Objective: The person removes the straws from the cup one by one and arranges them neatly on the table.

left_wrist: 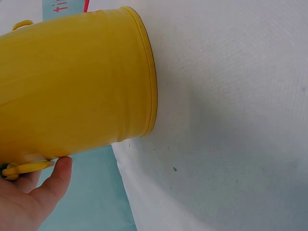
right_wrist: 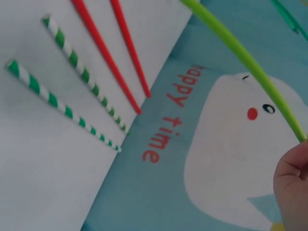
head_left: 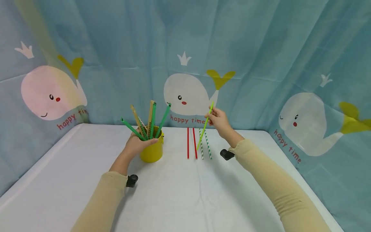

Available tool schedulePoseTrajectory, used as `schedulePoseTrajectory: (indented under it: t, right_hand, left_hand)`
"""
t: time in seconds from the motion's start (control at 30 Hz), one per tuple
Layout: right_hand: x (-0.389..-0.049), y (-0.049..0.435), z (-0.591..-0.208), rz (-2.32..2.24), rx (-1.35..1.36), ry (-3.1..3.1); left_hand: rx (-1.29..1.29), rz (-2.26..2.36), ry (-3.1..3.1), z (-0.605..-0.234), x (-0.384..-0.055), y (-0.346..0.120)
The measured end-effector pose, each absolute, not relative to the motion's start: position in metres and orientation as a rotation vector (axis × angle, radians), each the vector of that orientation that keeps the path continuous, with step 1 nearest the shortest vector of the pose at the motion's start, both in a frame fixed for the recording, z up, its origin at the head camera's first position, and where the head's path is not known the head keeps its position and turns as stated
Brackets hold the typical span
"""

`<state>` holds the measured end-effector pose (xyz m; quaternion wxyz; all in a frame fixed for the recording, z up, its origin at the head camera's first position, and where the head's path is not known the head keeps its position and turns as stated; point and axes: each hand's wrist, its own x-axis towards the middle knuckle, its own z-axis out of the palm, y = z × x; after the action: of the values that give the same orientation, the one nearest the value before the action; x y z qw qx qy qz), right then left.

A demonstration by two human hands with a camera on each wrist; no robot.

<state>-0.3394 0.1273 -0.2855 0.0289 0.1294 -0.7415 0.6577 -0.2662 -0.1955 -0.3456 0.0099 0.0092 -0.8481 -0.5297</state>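
My left hand (head_left: 136,143) grips a yellow bucket (head_left: 151,153) by its rim, thumb across the front. In the left wrist view, fingertips (left_wrist: 61,171) rest against its side near the handle. Long green sticks (head_left: 153,119) and brown sticks with print (head_left: 135,115) lean out of the bucket, with a thin patterned one among them. My right hand (head_left: 218,119) pinches a lime-green straw (head_left: 205,127) near its upper end; it slants down to the left. Behind it on the table lie two red straws (head_left: 188,143) and two green-and-white striped straws (head_left: 208,145), side by side.
A white cloth covers the table (head_left: 179,193). Blue curtains (head_left: 130,48) with whale prints hang along the back and sides, right at the table's edges. A small black device (head_left: 132,181) sits at my left wrist and another (head_left: 227,154) at the right.
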Motion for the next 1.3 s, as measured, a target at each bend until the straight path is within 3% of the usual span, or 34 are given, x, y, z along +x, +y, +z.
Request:
schedulePoseTrajectory:
  t: [1.03,1.3]
  right_hand:
    - [-0.354,0.198,-0.34,1.758,0.364,-2.554]
    - [-0.358,0.204,-0.348,1.598,0.466,-2.723]
  left_hand:
    - [0.109,-1.654,-2.677,-0.347,-0.268,-0.196]
    - [0.11,-1.661,-2.679,-0.347,-0.267,-0.196]
